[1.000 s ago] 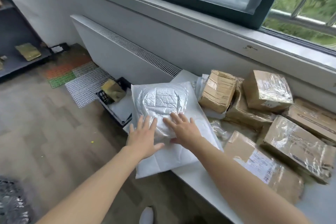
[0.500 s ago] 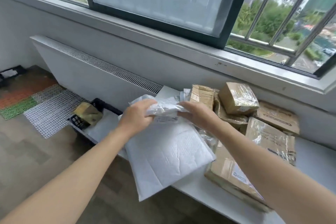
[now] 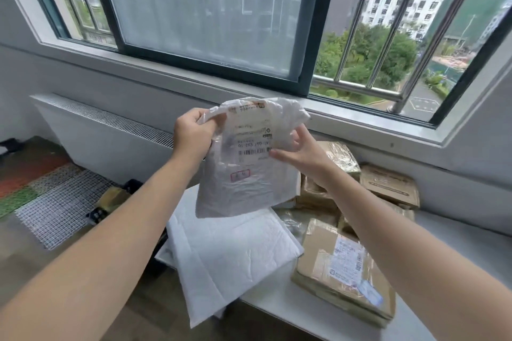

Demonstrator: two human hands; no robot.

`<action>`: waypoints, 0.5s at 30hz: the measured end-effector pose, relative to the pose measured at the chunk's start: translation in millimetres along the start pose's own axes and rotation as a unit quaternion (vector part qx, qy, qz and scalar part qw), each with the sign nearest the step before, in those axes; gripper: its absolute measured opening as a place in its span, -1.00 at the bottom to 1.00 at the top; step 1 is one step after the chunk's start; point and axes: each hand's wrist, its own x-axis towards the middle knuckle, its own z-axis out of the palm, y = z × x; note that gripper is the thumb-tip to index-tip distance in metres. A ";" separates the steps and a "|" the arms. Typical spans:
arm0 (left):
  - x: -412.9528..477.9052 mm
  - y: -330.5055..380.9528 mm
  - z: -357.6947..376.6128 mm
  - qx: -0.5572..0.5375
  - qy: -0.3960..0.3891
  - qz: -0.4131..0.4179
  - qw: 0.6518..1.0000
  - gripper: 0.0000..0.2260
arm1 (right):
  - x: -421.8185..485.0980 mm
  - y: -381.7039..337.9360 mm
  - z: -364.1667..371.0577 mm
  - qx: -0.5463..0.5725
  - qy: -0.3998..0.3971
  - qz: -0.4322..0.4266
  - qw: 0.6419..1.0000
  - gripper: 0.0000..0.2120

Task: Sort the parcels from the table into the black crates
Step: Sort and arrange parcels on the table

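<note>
Though crinkled, white plastic parcel (image 3: 243, 188) with upside-down barcode label (image 3: 250, 144)

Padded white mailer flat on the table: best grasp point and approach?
Pinch the padded mailer by its near corner: it overhangs the table edge, free above and below. Come from the near-left; a cardboard parcel sits close on its right. Left hand and right hand hold the poly bag.

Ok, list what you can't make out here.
Head view:
- Black crate: mostly behind the left forearm, contents unclear.
- Label on the white bag: print too small to read.
- Brown boxes: partly hidden by bag and right arm.
- Table: cut off by the bottom edge.
</note>
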 end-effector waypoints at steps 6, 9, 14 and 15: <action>-7.5 6.8 11.9 -0.073 0.013 -0.087 0.993 -0.74 | -0.5 1.1 -6.9 -0.070 0.017 0.014 0.997 -0.07; -12.5 5.5 11.2 -0.110 -0.009 -0.151 0.982 -0.58 | -2.7 4.0 -9.1 -0.048 0.032 0.018 0.998 -0.04; -36.5 -3.0 15.9 -0.104 -0.103 -0.179 0.973 -0.30 | -6.6 5.4 -12.8 -0.036 0.068 0.026 0.997 -0.08; -41.2 -5.9 17.7 -0.089 -0.119 -0.174 0.974 -0.26 | -7.7 5.6 -12.8 -0.030 0.069 0.022 0.997 -0.12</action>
